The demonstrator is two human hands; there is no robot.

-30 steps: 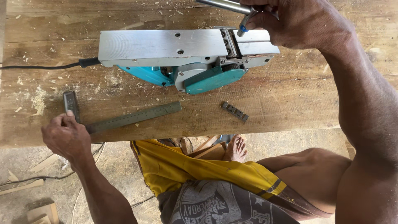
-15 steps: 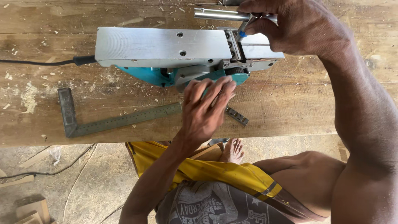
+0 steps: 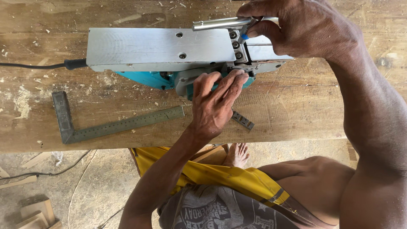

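Head view: a planer [image 3: 161, 53] was seen lying sole-up on a plank [image 3: 296, 101], its cord [image 3: 29, 65] leading off left. The right hand [image 3: 305, 29] was clenched around a wrench [image 3: 216, 23], a bright metal bar whose working end met the row of bolts [image 3: 234, 44] beside the blade slot. The left hand [image 3: 214, 104] was pressed against the teal housing below the sole, fingers [image 3: 231, 82] curled onto a rounded part and gripping it.

Judgement on technique: the wrench should be kept square and fully seated on one bolt head, and the body steadied firmly with the left hand so that the planer cannot rock. Fingers are best kept off the blade slot.

A square [image 3: 114, 125] lay near the plank's front edge, left of the left hand, apart from the planer. A small ridged metal piece [image 3: 243, 120] lay just right of the left wrist.

Not resolved: the wrench tip and the bolt engaged were covered by the right fingers; whether a blade sat in the drum could not be told; the part under the left fingers was mostly hidden. The plank's far edge was cut off.
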